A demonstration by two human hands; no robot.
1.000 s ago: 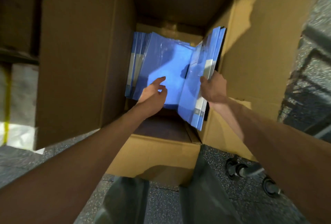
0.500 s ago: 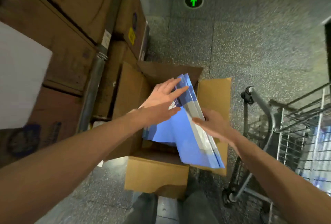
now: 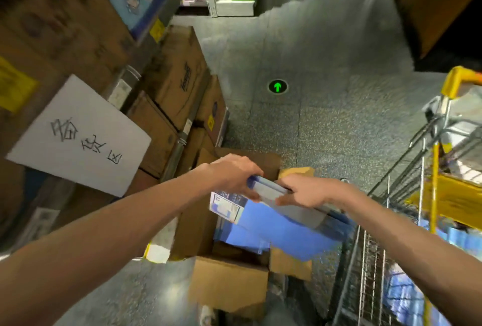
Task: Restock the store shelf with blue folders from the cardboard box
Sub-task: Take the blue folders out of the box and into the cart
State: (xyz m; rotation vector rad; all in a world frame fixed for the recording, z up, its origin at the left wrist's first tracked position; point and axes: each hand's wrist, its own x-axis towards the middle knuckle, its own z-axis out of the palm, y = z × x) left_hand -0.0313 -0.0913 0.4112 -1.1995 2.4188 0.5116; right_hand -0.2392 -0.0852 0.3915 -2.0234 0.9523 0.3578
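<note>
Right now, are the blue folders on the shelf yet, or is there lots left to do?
Not yet. Done: a bunch of blue folders looks lifted up out of the cardboard box. In hand: the left hand and right hand both grip its top edge. Left: carrying them off and shelving them; none is shelved in view. The bunch hides what remains in the box.

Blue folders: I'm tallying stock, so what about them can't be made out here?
- Count: head view, the blue folders are bunched, edges covered by the left hand and right hand.
- What lies in the cardboard box: head view, the held folders hide it.
- Folder label print: head view, blurred.
</note>
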